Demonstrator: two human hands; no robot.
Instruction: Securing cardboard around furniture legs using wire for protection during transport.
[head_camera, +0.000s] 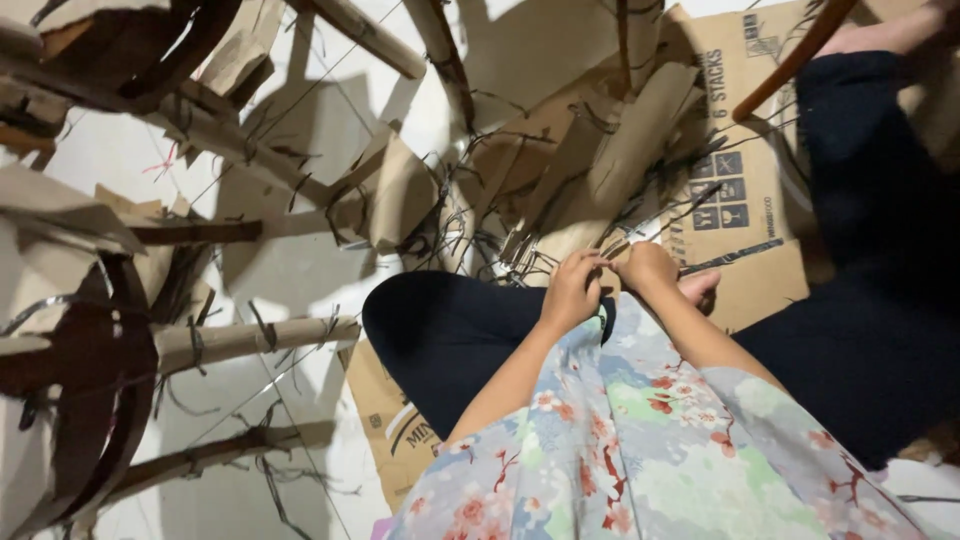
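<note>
Thin dark strip (607, 262) pinched between left hand (572, 290), right hand (648, 268).

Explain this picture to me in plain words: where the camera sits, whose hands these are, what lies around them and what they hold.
There is only one picture, taken by a camera worn on a person's head and looking down at their own lap. No machine is involved, only two bare hands. The person sits on the floor with legs crossed, in dark trousers and a flowered top. The left hand and right hand meet in front of the knees, fingers pinched together on something thin, seemingly one of the dark strips; it is too small to tell for sure. On the pale floor lie flattened cardboard boxes, rolled cardboard tubes and many thin dark strips. At the left edge are dark curved hoops.
</note>
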